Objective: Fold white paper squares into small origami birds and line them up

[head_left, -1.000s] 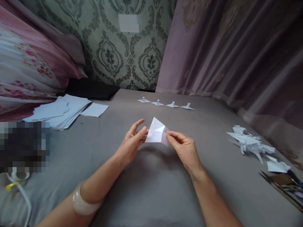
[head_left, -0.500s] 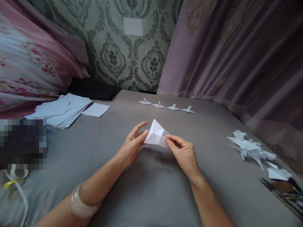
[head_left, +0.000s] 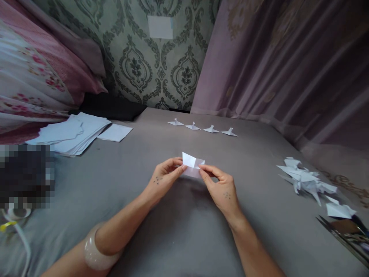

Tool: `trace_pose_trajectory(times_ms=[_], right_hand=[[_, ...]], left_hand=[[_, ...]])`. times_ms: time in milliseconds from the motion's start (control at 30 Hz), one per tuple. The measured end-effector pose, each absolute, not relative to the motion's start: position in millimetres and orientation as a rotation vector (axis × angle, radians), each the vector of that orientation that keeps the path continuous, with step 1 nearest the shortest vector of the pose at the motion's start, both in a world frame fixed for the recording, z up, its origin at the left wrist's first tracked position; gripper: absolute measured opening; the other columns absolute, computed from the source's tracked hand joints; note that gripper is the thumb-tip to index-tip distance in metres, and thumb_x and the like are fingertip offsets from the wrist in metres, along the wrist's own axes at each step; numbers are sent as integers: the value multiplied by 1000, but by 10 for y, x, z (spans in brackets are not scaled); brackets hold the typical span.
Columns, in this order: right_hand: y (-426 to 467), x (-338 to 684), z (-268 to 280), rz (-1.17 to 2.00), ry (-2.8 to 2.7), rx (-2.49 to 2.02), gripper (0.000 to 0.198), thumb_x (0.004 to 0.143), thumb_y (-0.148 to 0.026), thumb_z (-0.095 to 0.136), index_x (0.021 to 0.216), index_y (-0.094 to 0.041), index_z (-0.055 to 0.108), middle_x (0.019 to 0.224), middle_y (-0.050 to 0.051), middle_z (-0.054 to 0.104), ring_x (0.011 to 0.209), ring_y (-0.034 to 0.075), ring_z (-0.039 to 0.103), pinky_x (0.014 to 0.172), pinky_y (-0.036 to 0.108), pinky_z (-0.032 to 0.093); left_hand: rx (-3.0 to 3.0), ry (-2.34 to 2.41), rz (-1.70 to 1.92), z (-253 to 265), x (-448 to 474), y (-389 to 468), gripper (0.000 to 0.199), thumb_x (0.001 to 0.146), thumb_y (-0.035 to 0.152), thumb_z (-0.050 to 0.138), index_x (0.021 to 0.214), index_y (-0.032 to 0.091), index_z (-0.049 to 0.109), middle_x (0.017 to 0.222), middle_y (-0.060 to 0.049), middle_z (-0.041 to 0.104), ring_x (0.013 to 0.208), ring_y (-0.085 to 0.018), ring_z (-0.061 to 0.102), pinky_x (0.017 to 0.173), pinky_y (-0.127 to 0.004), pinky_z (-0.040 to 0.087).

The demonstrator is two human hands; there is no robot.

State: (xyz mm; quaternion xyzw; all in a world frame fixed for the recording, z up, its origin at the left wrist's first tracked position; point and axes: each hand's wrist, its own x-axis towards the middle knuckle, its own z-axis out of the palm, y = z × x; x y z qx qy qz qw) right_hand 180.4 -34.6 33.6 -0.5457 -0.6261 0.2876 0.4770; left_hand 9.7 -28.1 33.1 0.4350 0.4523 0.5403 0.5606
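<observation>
A small creased piece of white paper (head_left: pixel 192 165) is held up between my two hands, above the grey surface. My left hand (head_left: pixel 165 176) pinches its left edge between thumb and fingers. On the opposite edge, my right hand (head_left: pixel 220 186) grips with thumb and index finger. The paper's upper part stands up and its lower part slopes toward me, with a fold line across the middle. Some of my left fingers are hidden behind the paper.
Several folded paper birds (head_left: pixel 211 129) stand in a row at the back. Left lie stacked white sheets (head_left: pixel 86 130) and a separate paper square (head_left: pixel 115 132). A heap of folded paper figures (head_left: pixel 307 179) and scissors (head_left: pixel 337 234) lie at right. A tape roll (head_left: pixel 19 211) sits at left.
My left fingers have closed in on the paper; the index finger was stretched out before. The paper has changed from a pointed, spread shape to a lower one folded across the middle.
</observation>
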Motion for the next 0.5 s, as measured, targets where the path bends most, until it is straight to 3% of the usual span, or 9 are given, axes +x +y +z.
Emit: trace_pose_trajectory(times_ms=[100,200,300,500], right_hand=[[-348,1801,328,730,-1501,-1353,16,79,-28,63,90,-24,74,87,2,73,79,18,65,76,32,50],[-346,1808,320,832,-1424,-1357,18,78,-30,64,91,-23,74,90,2,74,81,19,66,75,32,50],[-348,1818,325,928,-1366,-1335,18,77,-30,65,91,-23,74,92,3,74,82,19,66,76,31,51],[-368,1806,355,1005,-1324,-1293,18,75,-31,67,91,-23,73,88,2,74,79,18,66,76,32,52]], left_hand=[[1076,1120,1305,311,89,-280,16,70,28,75,68,16,66,88,-3,66,78,-13,58,72,-22,43],[1050,1068,1319,287,88,-289,20,71,28,75,87,19,66,75,0,65,70,-12,57,67,-22,43],[1107,1062,1311,282,81,-296,32,71,26,75,101,22,67,76,0,66,71,-13,57,67,-23,43],[1204,1176,1254,265,63,-291,16,71,27,75,85,21,75,81,-4,70,77,-16,58,72,-24,44]])
